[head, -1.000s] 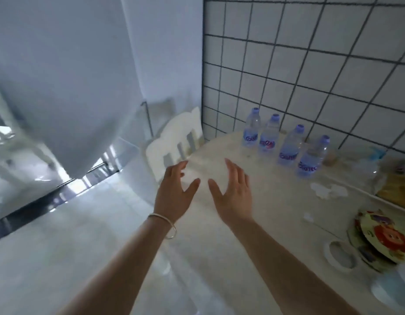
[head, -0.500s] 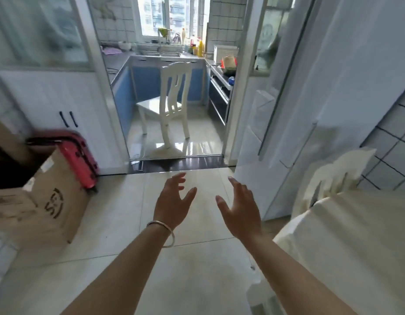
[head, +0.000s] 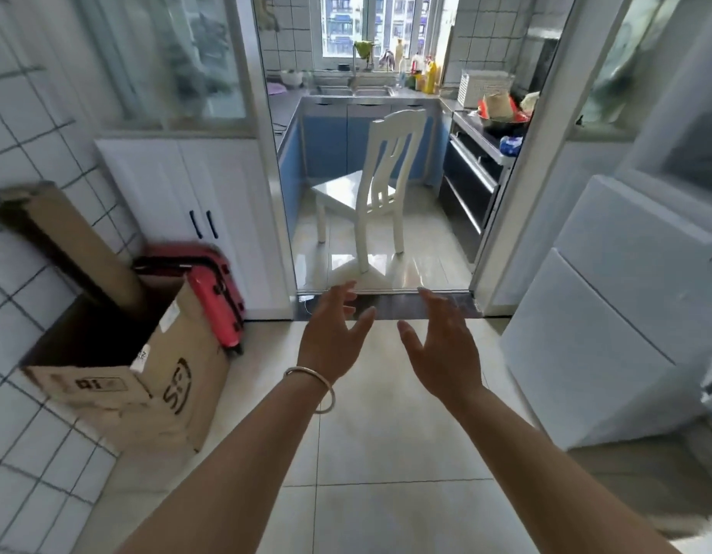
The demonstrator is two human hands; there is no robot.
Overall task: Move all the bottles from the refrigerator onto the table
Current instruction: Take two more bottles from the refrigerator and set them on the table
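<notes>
Reaching forward over the tiled floor (head: pixel 386 453), the left hand (head: pixel 330 337) and right hand (head: pixel 442 349) hang side by side, fingers spread and relaxed, holding nothing; a bangle (head: pixel 314 387) circles the left wrist. No bottles or table are in view. The white refrigerator (head: pixel 610 313) stands closed at the right. Ahead, a white chair (head: pixel 380 193) stands in the kitchen doorway; a cardboard box (head: pixel 146 373) and red suitcase (head: pixel 214 297) sit left.

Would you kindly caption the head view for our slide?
Both hands, left and right, open and empty, face a white chair in the kitchen doorway.
</notes>
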